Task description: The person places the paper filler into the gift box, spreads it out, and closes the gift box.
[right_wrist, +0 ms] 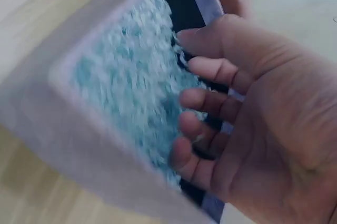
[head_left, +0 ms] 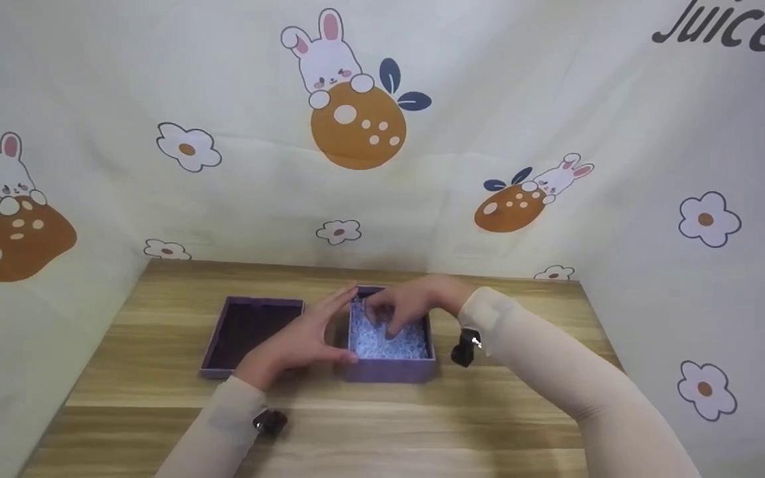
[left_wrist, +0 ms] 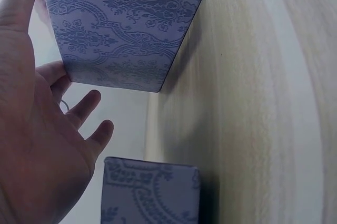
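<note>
A purple patterned box [head_left: 389, 370] stands on the table, filled with pale blue shredded paper [right_wrist: 126, 76]. My left hand [head_left: 303, 342] spans the box's left side, thumb at the near corner and fingers reaching toward the far corner. In the left wrist view, the left hand [left_wrist: 42, 113] has its fingers spread beside the patterned wall. Over the far part of the filling is my right hand [head_left: 402, 309], its fingers loosely bent and pointing down. In the right wrist view, the right hand's [right_wrist: 263, 97] fingertips are at the shreds, with nothing seen gripped between them.
Left of the box lies a shallow purple lid or tray [head_left: 250, 332] with a dark inside, partly behind the left hand. The wooden table [head_left: 369, 431] meets a printed cloth [head_left: 256, 199] at the back and sides.
</note>
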Motion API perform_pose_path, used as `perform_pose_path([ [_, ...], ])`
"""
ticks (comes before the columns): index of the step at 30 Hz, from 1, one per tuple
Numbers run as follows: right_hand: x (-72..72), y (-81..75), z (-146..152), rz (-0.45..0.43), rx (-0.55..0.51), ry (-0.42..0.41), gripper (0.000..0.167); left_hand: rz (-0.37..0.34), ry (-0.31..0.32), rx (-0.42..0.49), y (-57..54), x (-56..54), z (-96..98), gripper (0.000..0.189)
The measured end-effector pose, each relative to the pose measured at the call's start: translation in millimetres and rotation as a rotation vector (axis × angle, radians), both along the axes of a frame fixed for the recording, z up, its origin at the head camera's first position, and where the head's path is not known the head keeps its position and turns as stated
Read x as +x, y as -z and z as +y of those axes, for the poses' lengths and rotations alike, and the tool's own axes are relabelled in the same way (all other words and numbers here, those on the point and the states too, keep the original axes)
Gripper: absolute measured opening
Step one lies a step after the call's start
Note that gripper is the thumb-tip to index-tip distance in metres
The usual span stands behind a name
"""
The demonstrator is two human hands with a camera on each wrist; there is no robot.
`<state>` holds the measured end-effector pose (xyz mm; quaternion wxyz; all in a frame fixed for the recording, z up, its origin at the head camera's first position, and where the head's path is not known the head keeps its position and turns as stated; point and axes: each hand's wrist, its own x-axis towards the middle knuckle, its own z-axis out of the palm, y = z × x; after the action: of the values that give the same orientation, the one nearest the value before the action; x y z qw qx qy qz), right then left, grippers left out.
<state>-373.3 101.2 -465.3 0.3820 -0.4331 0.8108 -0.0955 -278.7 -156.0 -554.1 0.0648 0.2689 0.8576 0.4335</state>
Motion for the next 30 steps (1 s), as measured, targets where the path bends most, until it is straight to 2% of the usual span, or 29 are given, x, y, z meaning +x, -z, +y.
perform_pose_path([
  [5,-2.6,11.8,-0.2,0.052,0.120,-0.001,0.047,-0.001,-0.014,-0.007,-0.5,1.4,0.2,0.129],
  [8,-1.4,21.2,-2.6,0.073,0.174,0.019,0.059,-0.006,-0.013,-0.009,-0.1,1.0,3.0,0.128],
  [10,0.3,23.8,-2.6,0.083,0.200,0.040,0.070,-0.010,-0.009,-0.014,-0.8,0.5,4.6,0.129],
  [12,2.1,23.9,-1.5,0.083,0.194,0.042,0.073,-0.009,-0.004,-0.014,0.0,-0.3,5.5,0.129],
  [15,4.0,17.8,1.6,0.092,0.134,0.002,0.064,-0.001,0.006,-0.012,1.7,-1.9,5.6,0.130],
  [18,5.8,6.6,4.8,0.098,0.050,-0.047,0.044,0.001,0.008,-0.006,2.6,-2.6,4.2,0.129],
  [20,7.6,-0.7,6.7,0.084,0.034,-0.073,0.038,-0.001,0.007,-0.007,2.4,-2.4,2.8,0.129],
  [23,11.2,-5.6,7.7,0.094,0.069,-0.108,0.037,-0.001,-0.004,-0.008,0.5,-1.1,0.4,0.129],
  [28,18.9,7.5,7.6,0.230,0.142,-0.180,0.037,0.004,-0.009,-0.002,-0.6,0.9,2.5,0.130],
  [30,22.7,15.1,6.3,0.252,0.157,-0.136,0.031,0.006,-0.005,-0.007,-1.1,1.1,3.6,0.130],
])
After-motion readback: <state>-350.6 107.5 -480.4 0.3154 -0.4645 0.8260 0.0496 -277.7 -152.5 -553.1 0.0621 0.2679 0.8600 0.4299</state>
